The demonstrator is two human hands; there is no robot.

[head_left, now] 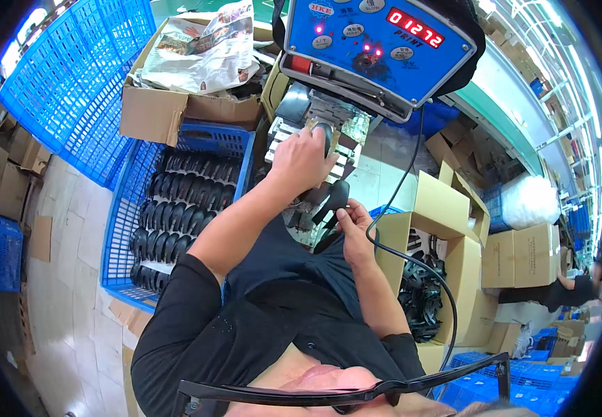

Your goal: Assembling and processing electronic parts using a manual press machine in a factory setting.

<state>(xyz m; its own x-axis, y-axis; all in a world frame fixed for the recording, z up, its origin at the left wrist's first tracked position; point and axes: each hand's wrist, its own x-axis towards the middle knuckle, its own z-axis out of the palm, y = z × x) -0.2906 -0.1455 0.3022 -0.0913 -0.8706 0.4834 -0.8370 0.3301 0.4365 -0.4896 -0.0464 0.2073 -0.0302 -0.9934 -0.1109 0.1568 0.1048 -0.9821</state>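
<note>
At the metal fixture of a printing machine, my left hand is closed on a dark curved plastic piece. Its fingers partly cover the piece. Lower and to the right, my right hand pinches a black curved plastic part between thumb and fingers, just in front of the fixture. Above both hands is the machine's blue control panel, with a lit red display and several small lights. Another dark, smooth piece shows at the fixture's upper left.
To the left, a blue crate holds rows of black curved parts. Behind it stands a cardboard box topped with printed paper. An open carton of black parts stands right, crossed by a black cable. A person is farther right.
</note>
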